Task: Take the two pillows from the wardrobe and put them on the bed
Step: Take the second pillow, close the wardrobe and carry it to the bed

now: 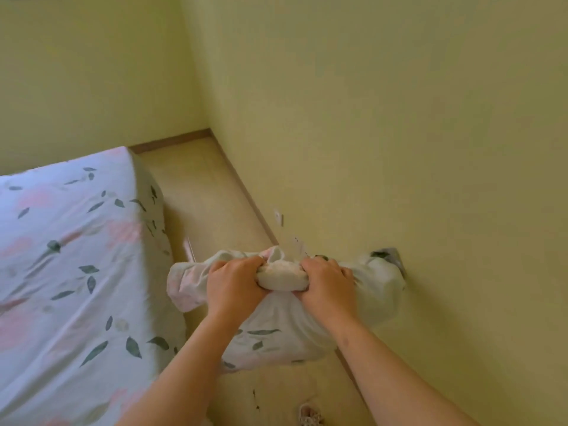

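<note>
1. Nearest the camera, two bare forearms reached forward from the bottom edge; the left hand and the right hand sat side by side, close together.
2. Each grip was closed tight on the bunched upper edge of one pillow, fists clenched with a wad of its leaf-print case squeezed between them. Likely held this way so the bulk hung below the hands for carrying.
3. The pillow hung in the air over the floor, in the gap between bed and wall, not resting on anything. Its right end looked close to or brushing the right wall; contact could not be confirmed.
4. Only one pillow was visible; where the second one was could not be told. No wardrobe in view.
5. The bed lay to the left, just beside the pillow, covered by a smooth pale sheet with pink blotches and green leaves, matching the case. No pillow lay on the visible part.
6. Judgement: carry step, drop onto bed not yet done; a short swing left would suffice.
7. Farther off: beige floor strip, brown skirting board, a wall socket low on the right wall, plain yellow-green walls meeting in a far corner.
</note>
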A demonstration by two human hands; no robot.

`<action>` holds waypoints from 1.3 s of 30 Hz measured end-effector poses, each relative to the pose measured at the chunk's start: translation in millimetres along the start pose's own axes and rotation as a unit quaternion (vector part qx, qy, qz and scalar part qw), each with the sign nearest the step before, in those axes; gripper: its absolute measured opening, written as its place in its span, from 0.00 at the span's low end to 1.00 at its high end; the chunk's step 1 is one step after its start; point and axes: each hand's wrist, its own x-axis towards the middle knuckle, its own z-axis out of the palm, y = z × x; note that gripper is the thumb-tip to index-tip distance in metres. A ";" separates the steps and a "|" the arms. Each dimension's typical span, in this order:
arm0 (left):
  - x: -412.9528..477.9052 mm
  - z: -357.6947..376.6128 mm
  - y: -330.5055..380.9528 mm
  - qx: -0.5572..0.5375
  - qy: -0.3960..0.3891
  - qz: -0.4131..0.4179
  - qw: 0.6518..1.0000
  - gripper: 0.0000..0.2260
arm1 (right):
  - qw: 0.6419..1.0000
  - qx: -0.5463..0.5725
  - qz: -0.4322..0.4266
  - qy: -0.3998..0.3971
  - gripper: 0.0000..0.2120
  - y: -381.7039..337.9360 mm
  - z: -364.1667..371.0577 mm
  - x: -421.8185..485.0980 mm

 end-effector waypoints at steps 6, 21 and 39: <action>56.9 -7.1 -12.5 0.011 0.014 -0.087 0.996 0.14 | 0.996 0.008 -0.084 -0.022 0.07 -9.1 6.8 82.4; 235.9 -25.4 -186.6 0.025 -0.017 -0.200 0.979 0.15 | 0.978 0.028 -0.154 -0.140 0.06 -134.4 98.5 314.3; 517.0 -38.1 -400.8 0.005 -0.017 -0.226 0.974 0.15 | 0.976 0.011 -0.162 -0.143 0.06 -286.0 204.6 623.5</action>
